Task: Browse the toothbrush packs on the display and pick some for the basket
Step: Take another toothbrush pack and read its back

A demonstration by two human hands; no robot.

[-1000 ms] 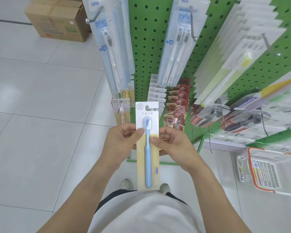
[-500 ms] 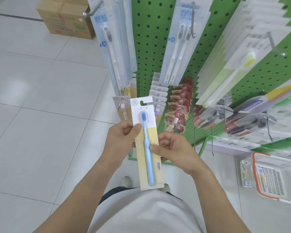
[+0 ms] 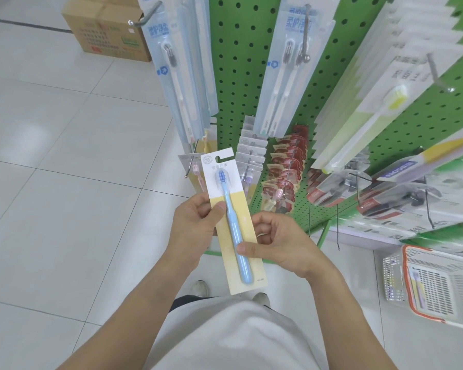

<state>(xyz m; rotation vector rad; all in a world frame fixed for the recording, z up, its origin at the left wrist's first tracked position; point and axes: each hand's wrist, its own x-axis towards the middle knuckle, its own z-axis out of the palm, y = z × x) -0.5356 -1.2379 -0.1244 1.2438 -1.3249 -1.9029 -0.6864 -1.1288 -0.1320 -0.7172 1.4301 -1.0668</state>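
The left hand (image 3: pixel 195 225) and right hand (image 3: pixel 275 244) both pinched the blue toothbrush pack (image 3: pixel 231 225), held mid-air at centre. The basket (image 3: pixel 433 287) sat at four o'clock. Such light edge pinches might let the slim card slip during the transfer.

A green pegboard display (image 3: pixel 233 84) carries rows of toothbrush packs on metal hooks: pale blue packs (image 3: pixel 177 65) at its left edge, red packs (image 3: pixel 286 172) lower down. Beneath is a white tiled floor (image 3: pixel 64 161). On it stand a cardboard box (image 3: pixel 104 33) and a white basket with an orange rim (image 3: pixel 436 287), holding what looks like one pack
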